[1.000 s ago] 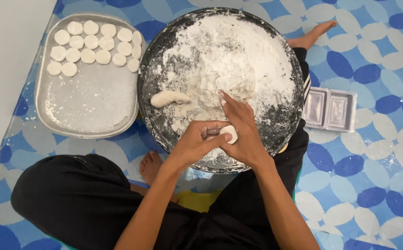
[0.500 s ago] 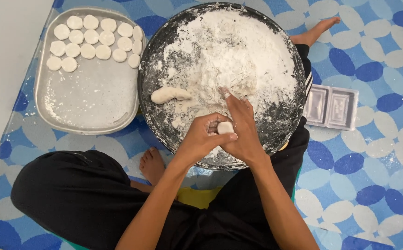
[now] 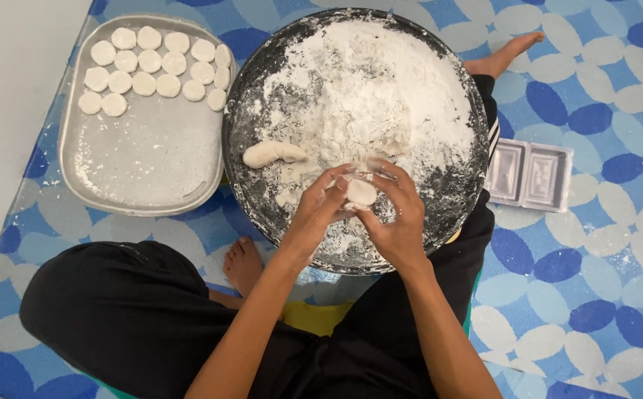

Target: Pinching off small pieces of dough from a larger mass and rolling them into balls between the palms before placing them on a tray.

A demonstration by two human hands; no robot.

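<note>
A small white dough piece [image 3: 361,192] is pinched between the fingers of my left hand [image 3: 315,214] and my right hand [image 3: 397,218], over the near part of a big round dark pan [image 3: 454,199]. The pan holds a heap of white flour [image 3: 369,89] and a sausage-shaped dough roll [image 3: 271,154], which lies just left of my hands. Both hands are dusted with flour.
A grey metal tray [image 3: 144,162] at the left carries several flat round dough discs [image 3: 155,66] along its far edge. A clear plastic two-cell mould tray [image 3: 530,174] lies right of the pan. My bare feet and black-clad legs rest on a blue-and-white patterned mat [image 3: 595,281].
Both hands rose slightly toward the flour heap. The dough piece went from being pressed against my right palm to being held up at the fingertips of both hands.
</note>
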